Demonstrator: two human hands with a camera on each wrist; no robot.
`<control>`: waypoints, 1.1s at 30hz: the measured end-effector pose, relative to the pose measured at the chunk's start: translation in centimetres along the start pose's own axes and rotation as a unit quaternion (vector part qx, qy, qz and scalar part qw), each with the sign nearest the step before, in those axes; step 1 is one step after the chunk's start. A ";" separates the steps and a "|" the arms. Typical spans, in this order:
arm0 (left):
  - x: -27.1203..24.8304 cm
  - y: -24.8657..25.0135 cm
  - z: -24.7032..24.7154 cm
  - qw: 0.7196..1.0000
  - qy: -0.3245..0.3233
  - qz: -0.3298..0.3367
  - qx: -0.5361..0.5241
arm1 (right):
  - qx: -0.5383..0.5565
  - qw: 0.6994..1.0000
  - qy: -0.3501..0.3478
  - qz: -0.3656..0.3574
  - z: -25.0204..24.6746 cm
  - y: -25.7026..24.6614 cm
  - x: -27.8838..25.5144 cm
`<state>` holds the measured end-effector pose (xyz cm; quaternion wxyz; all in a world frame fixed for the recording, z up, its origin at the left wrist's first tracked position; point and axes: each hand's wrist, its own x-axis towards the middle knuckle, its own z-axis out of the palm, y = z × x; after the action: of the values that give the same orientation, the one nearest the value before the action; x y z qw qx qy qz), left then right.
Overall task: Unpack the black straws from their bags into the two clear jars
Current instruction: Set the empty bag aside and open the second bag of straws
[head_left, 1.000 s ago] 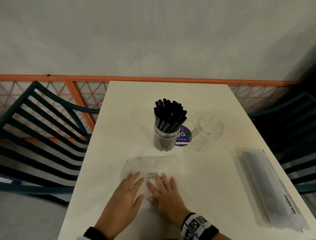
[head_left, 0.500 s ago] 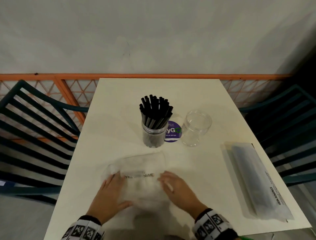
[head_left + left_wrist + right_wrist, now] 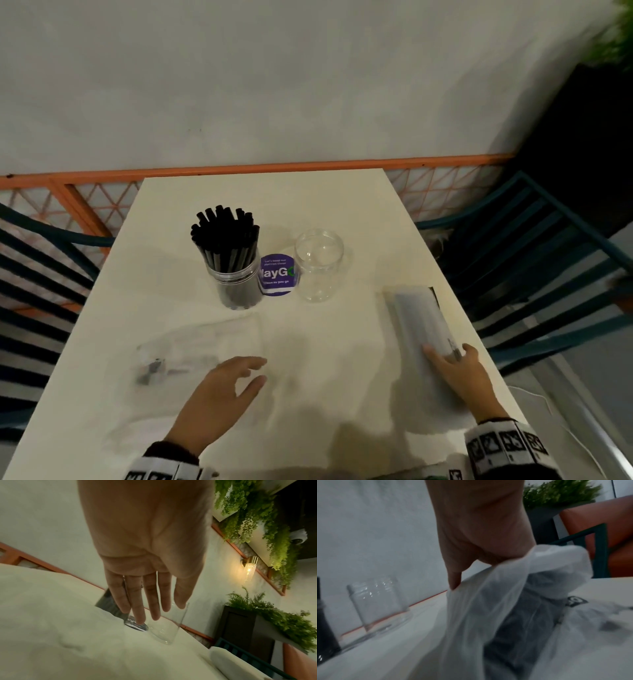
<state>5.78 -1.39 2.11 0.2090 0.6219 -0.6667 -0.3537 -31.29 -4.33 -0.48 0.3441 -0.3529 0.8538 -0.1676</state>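
Note:
A clear jar [image 3: 236, 287] packed with upright black straws [image 3: 224, 240] stands mid-table. To its right stands an empty clear jar [image 3: 318, 265] [image 3: 376, 601] [image 3: 167, 627]. A long frosted bag of straws [image 3: 416, 318] lies along the table's right side. My right hand [image 3: 448, 354] grips its near end; in the right wrist view the plastic [image 3: 496, 601] bunches round the fingers, with dark straws showing through. My left hand [image 3: 253, 371] [image 3: 154, 612] hovers open over the table, holding nothing. An emptied flat bag [image 3: 191, 349] lies to its left.
A round purple sticker [image 3: 277, 274] lies between the jars. The white table [image 3: 274, 198] has dark slatted chairs [image 3: 534, 260] on both sides and an orange rail [image 3: 239, 168] by the wall behind. Plants hang at the right.
Both hands have left the flat empty bag. The right hand has moved right and taken hold of the full bag's near end. The left hand has lifted off, fingers spread.

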 end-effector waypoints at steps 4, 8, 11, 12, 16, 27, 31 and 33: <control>1.5 2.4 2.7 0.999 -0.030 0.005 -0.026 | 0.021 0.991 -0.134 -0.023 -0.4 -0.5 1.0; 3.2 4.2 4.7 0.998 -0.024 0.018 -0.052 | -0.134 0.958 -0.191 -0.167 0.5 -1.4 1.2; 4.3 5.2 5.4 0.996 0.020 -0.014 -0.083 | -0.197 0.902 -0.236 -0.302 0.8 -3.3 -0.2; 4.6 5.5 5.4 0.995 0.034 -0.027 -0.092 | -0.210 0.882 -0.251 -0.339 0.9 -3.8 -0.6; 4.8 5.9 4.9 0.987 0.055 -0.055 -0.138 | -0.250 0.817 -0.231 -0.465 1.7 -5.0 -0.9; 2.4 5.4 5.7 0.944 0.254 -0.040 -0.207 | -0.184 0.785 -0.174 -0.565 1.9 -5.8 -0.8; 2.2 4.7 5.3 0.920 0.298 -0.064 -0.246 | -0.158 0.806 -0.153 -0.550 0.4 -5.9 0.8; 2.3 4.5 4.7 0.912 0.312 -0.064 -0.257 | -0.123 0.832 -0.146 -0.521 -1.2 -5.5 1.8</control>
<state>-0.95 -2.78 1.91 0.5356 0.6669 -0.4121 -0.3139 -30.42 -9.41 2.47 0.2803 -0.8051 0.4969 -0.1626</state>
